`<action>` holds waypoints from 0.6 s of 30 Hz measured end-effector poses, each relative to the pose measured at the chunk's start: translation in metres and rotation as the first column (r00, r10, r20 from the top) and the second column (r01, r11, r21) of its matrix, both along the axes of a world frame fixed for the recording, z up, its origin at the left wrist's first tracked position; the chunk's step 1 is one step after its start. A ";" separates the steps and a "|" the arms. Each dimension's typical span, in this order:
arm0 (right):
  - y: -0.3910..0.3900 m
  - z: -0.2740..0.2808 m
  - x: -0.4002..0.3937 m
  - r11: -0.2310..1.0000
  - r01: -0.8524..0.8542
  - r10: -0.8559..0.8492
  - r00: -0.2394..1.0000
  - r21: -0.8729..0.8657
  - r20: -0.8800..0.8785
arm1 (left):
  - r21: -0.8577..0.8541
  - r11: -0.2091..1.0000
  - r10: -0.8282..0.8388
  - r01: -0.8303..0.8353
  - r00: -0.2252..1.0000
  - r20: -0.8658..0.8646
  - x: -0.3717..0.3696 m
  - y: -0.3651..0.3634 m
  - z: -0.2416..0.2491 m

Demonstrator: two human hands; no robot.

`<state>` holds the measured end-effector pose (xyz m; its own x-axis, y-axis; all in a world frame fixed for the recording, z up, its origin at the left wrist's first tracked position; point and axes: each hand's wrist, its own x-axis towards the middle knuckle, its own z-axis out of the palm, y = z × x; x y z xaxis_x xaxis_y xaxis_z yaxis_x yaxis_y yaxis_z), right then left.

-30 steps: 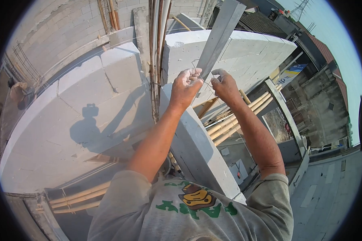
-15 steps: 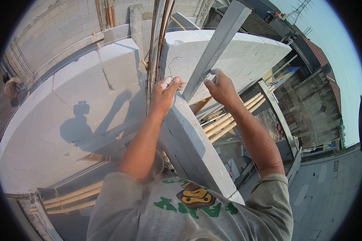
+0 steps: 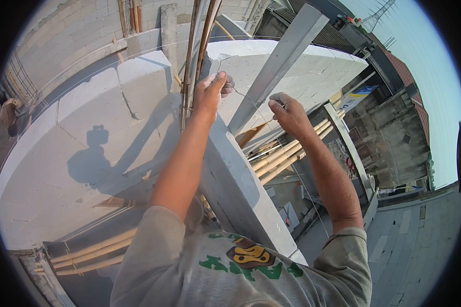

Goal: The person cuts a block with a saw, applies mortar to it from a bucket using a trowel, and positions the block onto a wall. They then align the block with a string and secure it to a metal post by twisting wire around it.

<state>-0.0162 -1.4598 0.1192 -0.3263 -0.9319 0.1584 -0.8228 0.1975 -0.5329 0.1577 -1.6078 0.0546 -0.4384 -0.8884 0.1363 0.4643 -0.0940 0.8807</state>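
My left hand is closed in a pinch on a thin wire, its fingertips dusted white, beside the upright steel bars. One bent end of the wire rises above the fingers. From the same hand a thin line slants down to the lower right, passing close by my right hand. That right hand is held up with curled fingers, in front of the far block wall and right of the grey upright post. What its fingertips hold, if anything, is too small to make out.
A curved wall of pale blocks stands at the left, and another behind the post. A grey-white beam runs toward my body. Bamboo poles lie lower down on the right. Another person is at the far left edge.
My right hand has moved down and to the right, away from the post. The left hand has shifted slightly up and left. The line slanting to the lower right now shows clearly.
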 end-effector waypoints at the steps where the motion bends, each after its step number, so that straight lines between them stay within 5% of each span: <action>1: -0.003 0.000 -0.003 1.000 -0.004 0.004 1.000 -0.001 0.001 | -0.001 1.000 0.004 -0.004 1.000 0.001 -0.008 -0.006 -0.002; 7: -0.036 0.010 -0.017 0.998 0.019 -0.022 0.998 -0.056 -0.052 | 0.023 0.996 -0.087 0.087 0.995 0.037 -0.044 -0.031 -0.009; 10: -0.060 0.006 -0.034 0.990 -0.042 0.013 0.977 -0.135 -0.213 | 0.070 0.986 -0.152 0.152 0.988 -0.008 -0.054 -0.032 -0.018; 12: -0.073 0.006 -0.038 0.944 -0.244 0.114 0.872 -0.221 -0.475 | 0.092 0.981 -0.169 0.169 0.986 -0.003 -0.058 -0.030 -0.018; 15: -0.089 0.017 -0.027 0.980 -0.193 0.149 0.851 -0.037 -0.504 | 0.126 0.971 -0.207 0.205 0.978 0.003 -0.070 -0.031 -0.016; 18: -0.098 0.012 -0.038 0.982 -0.188 0.142 0.833 -0.032 -0.535 | 0.164 0.956 -0.250 0.243 0.968 0.023 -0.080 -0.036 -0.018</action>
